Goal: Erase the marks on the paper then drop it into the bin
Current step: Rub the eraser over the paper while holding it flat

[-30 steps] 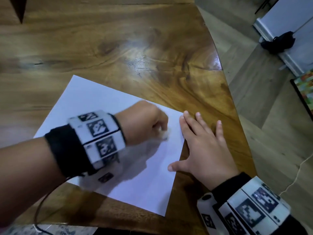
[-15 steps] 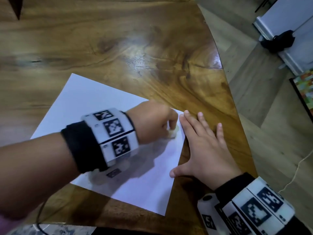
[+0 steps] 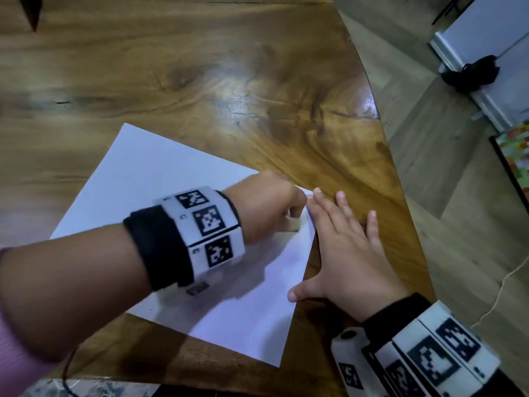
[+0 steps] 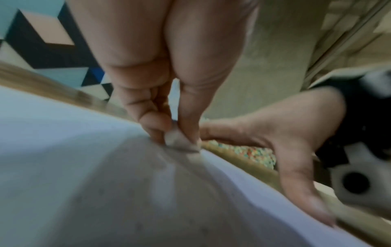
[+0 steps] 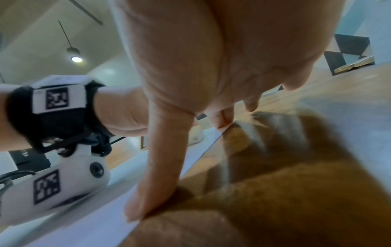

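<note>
A white sheet of paper point(image 3: 160, 190) lies at an angle on the wooden table point(image 3: 229, 81). My left hand point(image 3: 269, 204) pinches a small whitish eraser point(image 3: 294, 224) and presses it on the paper near its right corner. The left wrist view shows the eraser point(image 4: 180, 141) between fingertip and thumb, with faint grey smudges on the paper point(image 4: 63, 150) below it. My right hand point(image 3: 352, 253) lies flat with fingers spread, thumb and index finger on the paper's right edge, the rest on the wood. In the right wrist view the thumb point(image 5: 148, 192) presses the paper point(image 5: 101, 225) down.
The table's curved right edge point(image 3: 400, 173) runs just past my right hand, with wood floor beyond. A white unit with a black object point(image 3: 472, 73) and a colourful mat point(image 3: 515, 159) lie on the floor to the right. No bin is in view.
My left hand with the eraser has slid right across the paper, up against the right hand's fingertips. The right hand has stayed flat in place.
</note>
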